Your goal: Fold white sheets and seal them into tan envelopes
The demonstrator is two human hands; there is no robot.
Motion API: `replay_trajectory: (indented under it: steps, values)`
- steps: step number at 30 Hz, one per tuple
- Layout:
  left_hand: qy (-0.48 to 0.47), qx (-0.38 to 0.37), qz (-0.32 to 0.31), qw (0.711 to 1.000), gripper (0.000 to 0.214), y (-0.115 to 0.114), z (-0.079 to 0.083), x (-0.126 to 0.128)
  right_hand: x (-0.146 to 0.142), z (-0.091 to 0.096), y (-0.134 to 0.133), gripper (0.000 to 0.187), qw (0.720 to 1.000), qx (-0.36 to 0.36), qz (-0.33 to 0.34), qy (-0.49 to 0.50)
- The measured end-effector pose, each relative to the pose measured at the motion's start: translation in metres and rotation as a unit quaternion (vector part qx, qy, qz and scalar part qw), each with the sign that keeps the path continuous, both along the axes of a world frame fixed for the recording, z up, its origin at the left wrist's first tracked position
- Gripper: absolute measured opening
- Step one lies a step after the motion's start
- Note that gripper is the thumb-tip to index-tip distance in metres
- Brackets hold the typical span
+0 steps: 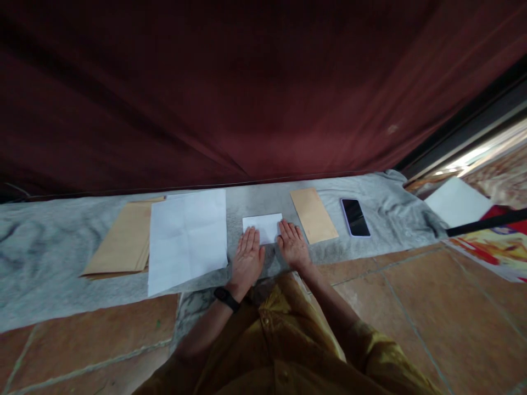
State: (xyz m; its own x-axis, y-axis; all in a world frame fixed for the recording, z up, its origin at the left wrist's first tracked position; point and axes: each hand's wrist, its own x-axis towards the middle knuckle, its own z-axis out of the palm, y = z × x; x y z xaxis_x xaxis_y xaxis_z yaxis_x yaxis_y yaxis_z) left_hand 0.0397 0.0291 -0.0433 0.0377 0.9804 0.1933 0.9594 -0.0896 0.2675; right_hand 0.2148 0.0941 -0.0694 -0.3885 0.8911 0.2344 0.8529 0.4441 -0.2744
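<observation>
A small folded white sheet of paper (263, 224) lies flat on the grey cloth in front of me. My left hand (248, 257) rests palm down on its left lower corner, fingers stretched out. On its right edge my right hand (293, 244) lies flat as well, fingers extended. Just right of that hand is a brown envelope (314, 215). To the left, larger white sheets (188, 236) with crease lines partly cover a stack of brown envelopes (121, 238).
A phone (355, 218) in a light purple case lies on the grey cloth (395, 211) at right. Behind hangs a dark red curtain (247, 99). Tiled floor (448, 312) runs along the near side. A colourful printed sheet (494, 247) and a dark bar (488, 223) are at far right.
</observation>
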Motion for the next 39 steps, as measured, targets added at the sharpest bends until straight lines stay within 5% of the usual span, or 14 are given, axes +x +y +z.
replay_trajectory:
  steps: [9,22,39]
  values:
    - [0.008,-0.013,-0.007,1.0,0.057,0.044,-0.014,0.02,0.003,0.003,-0.001,0.052,1.0,-0.006,0.008,0.012]
    - [0.053,-0.028,-0.002,0.998,0.059,0.038,-0.014,0.007,-0.042,0.017,0.016,0.051,0.994,-0.045,0.091,0.036]
    - [-0.029,0.033,0.077,0.996,0.062,0.026,-0.02,-0.006,-0.003,-0.001,0.039,0.059,1.0,-0.007,0.023,0.016]
